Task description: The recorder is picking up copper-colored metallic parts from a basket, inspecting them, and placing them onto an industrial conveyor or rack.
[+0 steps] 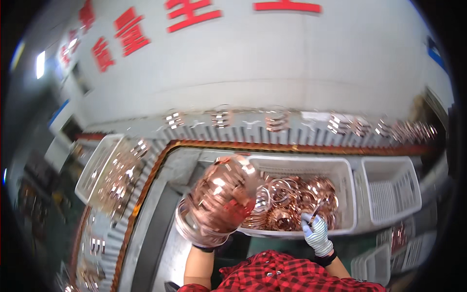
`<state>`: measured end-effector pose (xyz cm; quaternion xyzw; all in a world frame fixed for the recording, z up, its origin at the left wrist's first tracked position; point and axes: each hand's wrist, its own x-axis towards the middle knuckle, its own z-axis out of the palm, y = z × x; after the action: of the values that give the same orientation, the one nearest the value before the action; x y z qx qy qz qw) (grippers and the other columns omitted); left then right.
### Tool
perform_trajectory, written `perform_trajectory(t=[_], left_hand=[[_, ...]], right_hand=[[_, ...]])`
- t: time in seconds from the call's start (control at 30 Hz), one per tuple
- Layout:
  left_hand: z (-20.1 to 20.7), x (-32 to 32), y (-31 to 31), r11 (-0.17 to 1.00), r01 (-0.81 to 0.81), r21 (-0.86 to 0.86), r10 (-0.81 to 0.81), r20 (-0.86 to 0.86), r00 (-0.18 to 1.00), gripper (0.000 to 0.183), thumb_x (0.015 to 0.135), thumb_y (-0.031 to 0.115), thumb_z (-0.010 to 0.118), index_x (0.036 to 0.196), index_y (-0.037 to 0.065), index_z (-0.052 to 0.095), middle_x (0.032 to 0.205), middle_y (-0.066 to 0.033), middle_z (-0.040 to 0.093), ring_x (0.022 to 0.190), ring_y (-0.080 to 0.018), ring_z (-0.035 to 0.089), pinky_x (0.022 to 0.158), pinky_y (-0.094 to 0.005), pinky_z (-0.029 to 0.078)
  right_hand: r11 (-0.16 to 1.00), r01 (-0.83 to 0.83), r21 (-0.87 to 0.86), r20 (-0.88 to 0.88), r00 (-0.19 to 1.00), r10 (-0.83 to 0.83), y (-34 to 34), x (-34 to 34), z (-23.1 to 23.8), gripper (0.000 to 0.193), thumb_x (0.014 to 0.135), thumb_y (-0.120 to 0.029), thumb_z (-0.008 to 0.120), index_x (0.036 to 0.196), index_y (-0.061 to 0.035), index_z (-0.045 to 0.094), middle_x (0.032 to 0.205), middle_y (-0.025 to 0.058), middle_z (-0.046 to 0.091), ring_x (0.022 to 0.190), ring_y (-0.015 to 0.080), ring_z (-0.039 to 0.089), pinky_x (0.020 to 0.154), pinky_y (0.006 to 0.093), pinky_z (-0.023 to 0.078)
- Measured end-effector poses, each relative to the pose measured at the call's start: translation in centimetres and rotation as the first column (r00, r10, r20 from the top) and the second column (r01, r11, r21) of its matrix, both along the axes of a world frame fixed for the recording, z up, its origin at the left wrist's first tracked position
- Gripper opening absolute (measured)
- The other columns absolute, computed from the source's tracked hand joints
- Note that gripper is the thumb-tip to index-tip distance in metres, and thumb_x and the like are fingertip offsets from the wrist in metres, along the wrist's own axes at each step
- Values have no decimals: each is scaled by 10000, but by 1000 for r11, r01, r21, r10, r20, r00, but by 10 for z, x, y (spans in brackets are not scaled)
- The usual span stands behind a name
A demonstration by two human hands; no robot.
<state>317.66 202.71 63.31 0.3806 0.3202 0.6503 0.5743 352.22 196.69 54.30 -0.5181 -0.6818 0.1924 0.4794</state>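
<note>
A thick, blurred stack of shiny copper-coloured rings (221, 194) is at the end of my left forearm, raised beside the left end of a white plastic basket (292, 232). The stack hides my left hand and its fingers; I cannot tell whether the rings are around the hand or gripped by it. Loose copper-coloured rings (284, 192) fill much of the basket. Over the basket's right front part, my right hand (316, 233), in a white striped glove, is closed on a single copper-coloured ring (317, 208), seen nearly edge-on.
A roller conveyor (233, 135) with several ring stacks (277, 121) bends round the back and left. An empty white basket (389, 194) stands at right; another basket (95, 168) with rings lies left. Stacked grey crates (372, 265) sit low right. A metal ledge (168, 248) runs near my left arm.
</note>
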Motion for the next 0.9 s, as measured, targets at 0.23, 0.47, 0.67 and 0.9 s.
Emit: perform_trajectory(t=[0.23,0.47,0.67,0.9], left_hand=[[-90,92,102,914,379,-143,-339,-781,524,779,833,226,723,1487,23,351,1497,-191,414,1366,-308,422,1111,-355,389],[-157,119,111,932,357,58,-22,-976,218,638,742,-1,611,1368,48,497,1355,-232,524,1271,-406,490,1097,-430,407],[-154,129,61,924,345,-162,-244,-947,208,582,889,205,687,1404,28,484,1297,-201,576,1208,-335,559,1020,-401,456],[-160,165,7,978,202,-45,-88,-974,210,494,908,95,612,1373,-21,494,1333,-214,546,1221,-342,537,1065,-422,411]], right_hand=[[898,396,-190,8,915,-402,-95,47,-13,156,887,-41,637,1033,-14,687,931,130,688,826,262,675,761,348,532],[843,513,-163,-9,854,-521,-99,90,-24,185,865,-52,657,1040,-6,695,932,131,699,807,279,675,740,356,536],[900,421,-113,142,904,-404,-63,150,-19,213,855,-95,661,1052,-18,683,906,155,686,805,340,673,734,400,540],[826,479,-297,103,876,-471,-54,231,-29,344,902,-202,644,1175,5,611,916,181,679,800,346,679,691,423,540]])
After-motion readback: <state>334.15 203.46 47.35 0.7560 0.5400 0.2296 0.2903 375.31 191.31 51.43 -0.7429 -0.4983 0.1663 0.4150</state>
